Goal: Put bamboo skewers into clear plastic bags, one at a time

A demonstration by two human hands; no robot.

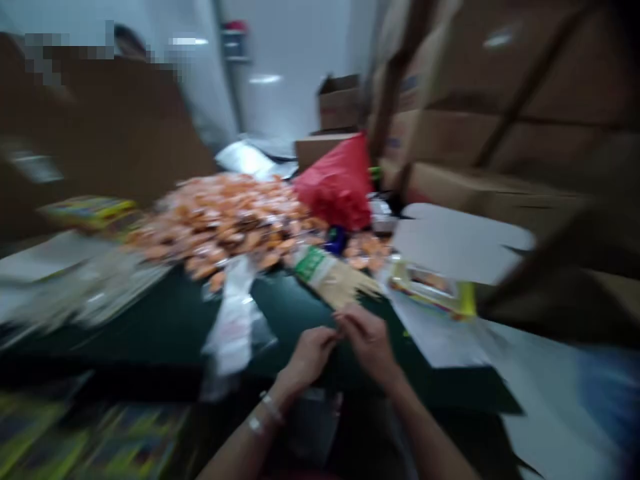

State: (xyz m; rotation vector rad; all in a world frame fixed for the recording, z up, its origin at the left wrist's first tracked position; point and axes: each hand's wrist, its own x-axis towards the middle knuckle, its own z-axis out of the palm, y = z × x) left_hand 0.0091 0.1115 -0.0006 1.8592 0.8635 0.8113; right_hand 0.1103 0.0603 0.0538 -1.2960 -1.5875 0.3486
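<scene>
Dark green surface (170,327): left hand (309,357) and right hand (367,340) closed, fingertips meeting, any held item too blurred to tell, just below bundled wooden sticks (333,279).

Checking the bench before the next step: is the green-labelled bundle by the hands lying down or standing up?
Lying down: the green-labelled bundle rests flat on the dark green table, its pale ends fanned out.

The head-worn camera looks forward and down, close above the left hand (310,357) and right hand (370,340), across a dark green worktop (165,327) toward orange packets (220,220), with cardboard cartons (500,133) at upper right.
</scene>
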